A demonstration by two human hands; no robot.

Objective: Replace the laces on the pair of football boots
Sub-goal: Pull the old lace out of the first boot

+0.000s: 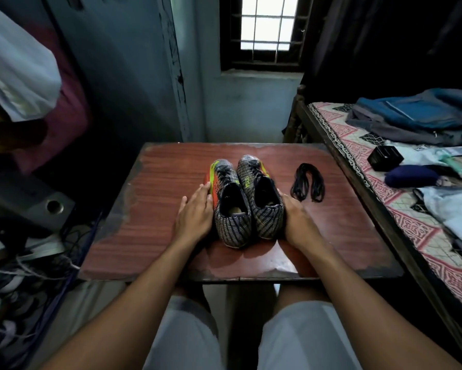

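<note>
So you've got both football boots sitting side by side mid-table, toes pointing away from you, heels toward you. Left boot (228, 206) and right boot (261, 201) are touching or as good as, can't see any gap btw them. Your left hand (195, 212) lies flat along the outer side of the left boot, fingers straight and together, thumb out to the side, so it's pressing on it, not wrapped round it. Your right hand (295, 217) is against the outer side of the right boot, but the fingertips are hidden behind the shoe, so tbh can't tell if they're curled under it or just resting flat. Both boots are laced with dark laces near the toe end, though the detail up there is pretty murky. The soles and studs are hidden, only an orange and lime strip shows along the left boot's edge. The spare black laces (307, 182) sit bundled in a loop on the red-brown wooden table (155, 209), just right of the right boot, not touching it or your hand. Bed (384, 209) w/ patterned sheet runs along the right, cut off by the frame edge. The left side is dark clutter, hard to make out beyond a speaker (54, 206) and some cables.
</note>
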